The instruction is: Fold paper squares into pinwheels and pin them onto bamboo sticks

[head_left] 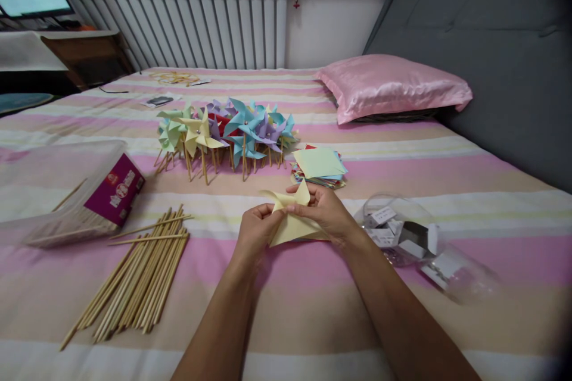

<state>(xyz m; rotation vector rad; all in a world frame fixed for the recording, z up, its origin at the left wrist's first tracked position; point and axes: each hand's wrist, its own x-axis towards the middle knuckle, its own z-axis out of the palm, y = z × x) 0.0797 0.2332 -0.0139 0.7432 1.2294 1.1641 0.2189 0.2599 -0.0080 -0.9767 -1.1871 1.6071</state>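
Two hands meet over the striped bedspread (313,309), both pinching one yellow paper square (292,223) whose cut corners are being folded in toward the middle. The left hand (254,229) grips the near left edge between thumb and fingertips, while the right hand (326,211) pinches the centre, where one flap already curls up. It looks like the folding step of making a pinwheel, with no stick or pin joined to the paper yet. The paper is held just above the bed, between a bundle of wooden sticks (138,277) on the left and a clear plastic tub (402,232) of small bits lying on its side to the right. A stack of coloured paper squares (319,164) sits just beyond the hands, and a cluster of finished pinwheels (227,131) lies further back. A clear bag of sticks (67,190) rests far left, and a pink pillow (388,86) lies at the head of the bed. By my reckoning, the remaining corners need gathering at the centre and holding firmly, so the flaps don't spring back.
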